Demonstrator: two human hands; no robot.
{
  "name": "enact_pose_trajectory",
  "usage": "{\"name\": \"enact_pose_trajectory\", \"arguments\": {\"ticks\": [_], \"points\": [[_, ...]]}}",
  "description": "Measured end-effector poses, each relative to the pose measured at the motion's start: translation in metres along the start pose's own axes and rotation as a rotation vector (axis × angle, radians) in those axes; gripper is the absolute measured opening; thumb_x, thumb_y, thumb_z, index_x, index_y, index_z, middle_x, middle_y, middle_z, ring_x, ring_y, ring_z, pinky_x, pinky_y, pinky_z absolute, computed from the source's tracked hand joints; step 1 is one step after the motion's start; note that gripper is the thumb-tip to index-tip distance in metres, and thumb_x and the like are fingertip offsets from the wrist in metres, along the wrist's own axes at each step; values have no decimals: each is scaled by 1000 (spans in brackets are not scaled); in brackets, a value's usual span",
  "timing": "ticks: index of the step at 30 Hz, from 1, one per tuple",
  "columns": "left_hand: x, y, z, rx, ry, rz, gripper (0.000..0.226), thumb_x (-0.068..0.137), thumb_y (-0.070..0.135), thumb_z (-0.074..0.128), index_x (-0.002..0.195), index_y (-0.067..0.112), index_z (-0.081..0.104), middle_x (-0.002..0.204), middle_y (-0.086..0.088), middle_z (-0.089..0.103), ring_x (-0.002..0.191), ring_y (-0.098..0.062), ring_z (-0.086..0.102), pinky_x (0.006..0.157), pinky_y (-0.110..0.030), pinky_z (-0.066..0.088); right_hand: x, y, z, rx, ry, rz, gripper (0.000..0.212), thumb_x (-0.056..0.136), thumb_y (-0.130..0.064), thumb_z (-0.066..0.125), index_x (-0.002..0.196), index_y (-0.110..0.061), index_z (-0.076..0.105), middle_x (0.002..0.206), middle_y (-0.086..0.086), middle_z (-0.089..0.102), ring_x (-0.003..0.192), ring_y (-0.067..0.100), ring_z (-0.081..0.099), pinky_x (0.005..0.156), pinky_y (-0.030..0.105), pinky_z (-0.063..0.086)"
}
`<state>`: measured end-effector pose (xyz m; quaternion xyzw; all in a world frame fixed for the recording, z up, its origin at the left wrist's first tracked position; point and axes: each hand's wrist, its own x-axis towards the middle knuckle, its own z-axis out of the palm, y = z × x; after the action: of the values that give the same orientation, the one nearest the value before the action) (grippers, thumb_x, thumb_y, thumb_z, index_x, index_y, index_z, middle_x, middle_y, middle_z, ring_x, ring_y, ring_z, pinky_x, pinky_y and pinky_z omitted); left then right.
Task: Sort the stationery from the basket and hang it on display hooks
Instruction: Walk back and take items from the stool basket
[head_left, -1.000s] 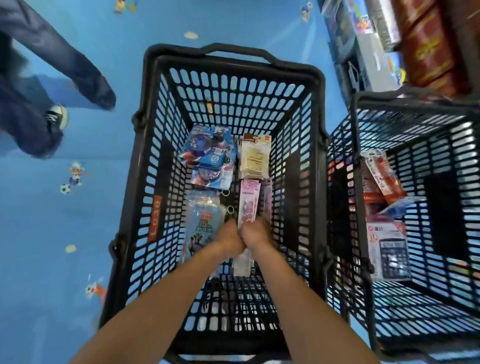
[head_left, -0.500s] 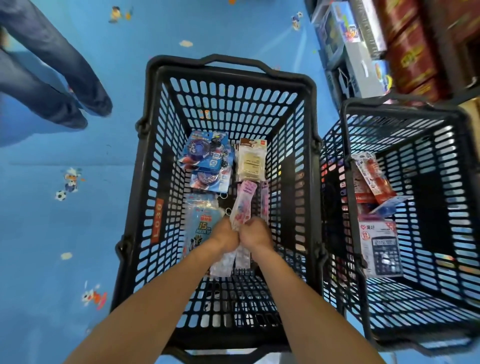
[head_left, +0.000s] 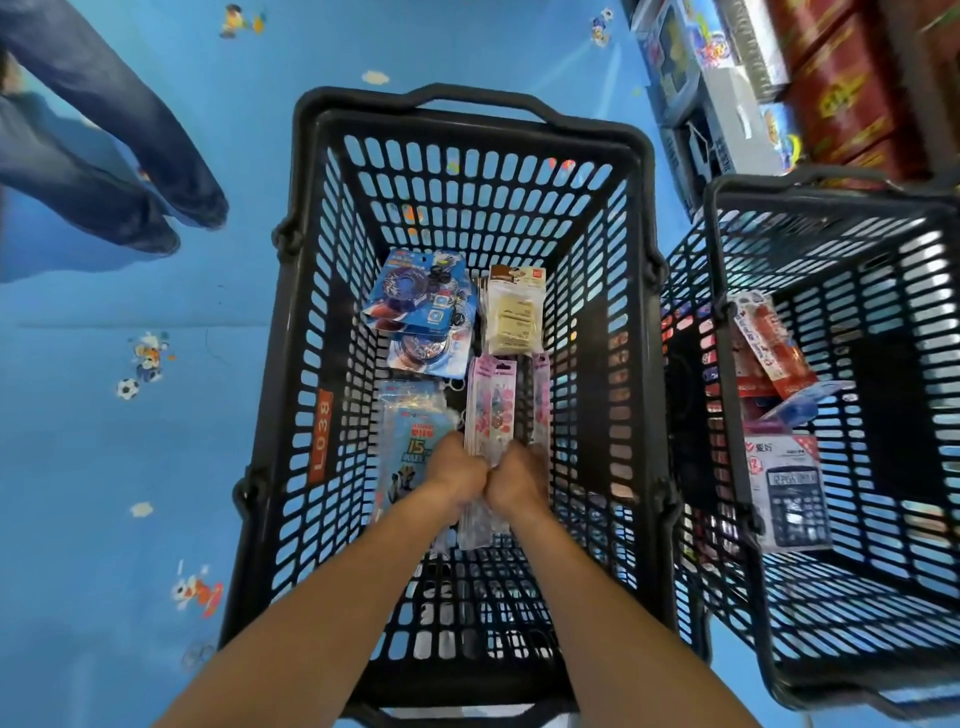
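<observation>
Between the two hands, which are side by side with knuckles almost touching, is a stack of pink packets (head_left: 488, 410). The left hand (head_left: 457, 475) and the right hand (head_left: 519, 480) each curl round its lower part; its tab end points away from the person and its clear tail shows below the wrists. Just left of the left hand, partly under it, lies a blue ruler packet (head_left: 410, 447) with a large "15" on it; the smaller words are blurred. Just right of the right hand lies a single pink packet (head_left: 541, 400). Beyond the hands lie blue printed cards (head_left: 426, 306) and a cream packet (head_left: 514, 312), its print too small to read. All of these lie in the black basket (head_left: 311, 156), whose wall left of the hands bears an orange tag (head_left: 322, 436) reading "L038". Well right of the hands, a second basket (head_left: 727, 218) holds a packaged calculator (head_left: 789, 499) and a red packet (head_left: 774, 343). Far to the left, someone's jean-clad legs (head_left: 104, 145) stand on the blue floor (head_left: 130, 519). No display hooks are in view, so I judge that this is the sorting step: several kinds of packet are left in the basket and the hanging is not yet done.
</observation>
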<state>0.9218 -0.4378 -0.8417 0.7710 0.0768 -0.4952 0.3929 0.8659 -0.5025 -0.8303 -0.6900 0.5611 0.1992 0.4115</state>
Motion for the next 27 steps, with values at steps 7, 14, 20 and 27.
{"name": "enact_pose_trajectory", "arguments": {"ticks": [7,14,20,27], "points": [[4,-1,2,-34,5,-32,28,91,0,62,116,9,68,108,-9,74,99,-25,70,91,-39,60,-2,2,-3,147,-31,-7,30,93,-24,58,114,-8,73,115,15,68,104,30,67,90,35,57],[4,-3,6,29,37,40,20,95,16,67,112,11,75,109,-13,75,100,-30,71,91,-47,60,12,-4,-6,314,-118,181,33,88,-23,51,101,-10,78,103,11,75,92,28,72,82,41,62],[1,1,4,64,17,33,10,93,14,67,94,10,75,95,-11,76,92,-28,73,87,-47,62,11,-13,-4,411,-135,240,34,93,-13,47,113,-5,73,107,13,73,95,29,71,84,41,62],[-3,5,7,159,35,33,14,91,27,68,96,17,77,93,-7,77,88,-26,73,84,-44,62,18,-9,-9,405,-88,286,30,93,-16,49,106,-3,73,108,18,73,98,34,70,87,47,61]]}}
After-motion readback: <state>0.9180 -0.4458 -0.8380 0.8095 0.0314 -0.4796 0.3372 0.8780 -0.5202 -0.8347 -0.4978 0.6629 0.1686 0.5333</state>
